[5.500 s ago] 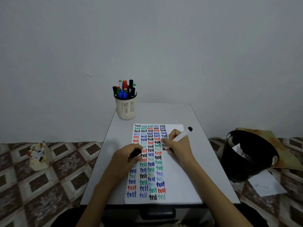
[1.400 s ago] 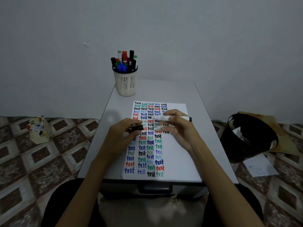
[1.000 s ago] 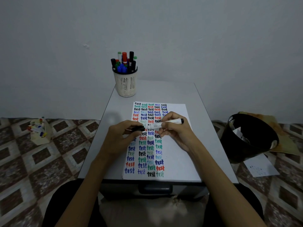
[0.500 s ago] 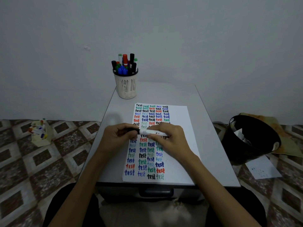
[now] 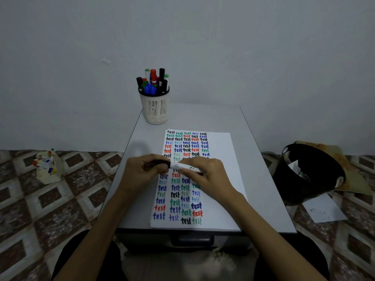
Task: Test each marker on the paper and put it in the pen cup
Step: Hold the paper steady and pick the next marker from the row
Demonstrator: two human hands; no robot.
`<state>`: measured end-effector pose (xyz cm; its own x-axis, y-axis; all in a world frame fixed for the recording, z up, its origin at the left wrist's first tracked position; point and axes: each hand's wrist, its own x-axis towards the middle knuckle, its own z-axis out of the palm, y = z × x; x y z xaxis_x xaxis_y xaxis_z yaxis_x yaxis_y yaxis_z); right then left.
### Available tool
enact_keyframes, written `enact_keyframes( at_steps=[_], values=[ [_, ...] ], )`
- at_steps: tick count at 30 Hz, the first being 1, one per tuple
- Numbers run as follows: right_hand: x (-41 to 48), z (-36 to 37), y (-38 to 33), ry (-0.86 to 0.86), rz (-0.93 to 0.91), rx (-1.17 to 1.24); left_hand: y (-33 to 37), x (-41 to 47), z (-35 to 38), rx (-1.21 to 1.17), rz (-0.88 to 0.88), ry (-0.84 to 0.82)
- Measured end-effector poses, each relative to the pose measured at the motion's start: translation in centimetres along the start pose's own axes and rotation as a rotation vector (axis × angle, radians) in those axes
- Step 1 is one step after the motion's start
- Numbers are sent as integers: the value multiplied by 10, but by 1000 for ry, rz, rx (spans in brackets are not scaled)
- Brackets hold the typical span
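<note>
A white-barrelled marker [image 5: 183, 166] with a black cap lies level above the paper [image 5: 221, 159], held between both hands. My left hand [image 5: 142, 172] grips the black cap end; my right hand [image 5: 207, 175] pinches the white barrel. The cap sits on the marker's tip. The paper bears several columns of the word "test" in black, blue, green and red. The cream mesh pen cup [image 5: 155, 107] stands at the table's far left corner, filled with several capped markers.
The small grey table [image 5: 261, 179] has a drawer handle at its front. A black bin [image 5: 308, 175] with paper scraps stands on the floor to the right, a loose sheet [image 5: 324, 209] beside it. A cream box of markers [image 5: 47, 167] sits on the patterned floor to the left.
After writing with the right hand, I turned the marker level and brought both hands together; the black cap in my left hand went onto the tip.
</note>
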<state>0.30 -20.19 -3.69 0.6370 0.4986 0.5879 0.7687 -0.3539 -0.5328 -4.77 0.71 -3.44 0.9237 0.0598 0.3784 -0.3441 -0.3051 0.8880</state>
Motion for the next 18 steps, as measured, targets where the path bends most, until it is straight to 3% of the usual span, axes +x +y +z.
enact_keyframes(
  at_steps=[6, 11, 15, 18],
  values=[
    [-1, 6, 3, 134, -136, -311, 0, -1, 3, 28, 66, 34],
    [0, 11, 5, 37, -215, -488, -2, -1, 5, 122, 101, 57],
    [17, 9, 12, 3, -86, -554, -8, 3, 7, 332, 8, 66],
    [52, 0, 16, 57, 31, -453, -22, 8, 10, 603, -18, -16]
  ],
)
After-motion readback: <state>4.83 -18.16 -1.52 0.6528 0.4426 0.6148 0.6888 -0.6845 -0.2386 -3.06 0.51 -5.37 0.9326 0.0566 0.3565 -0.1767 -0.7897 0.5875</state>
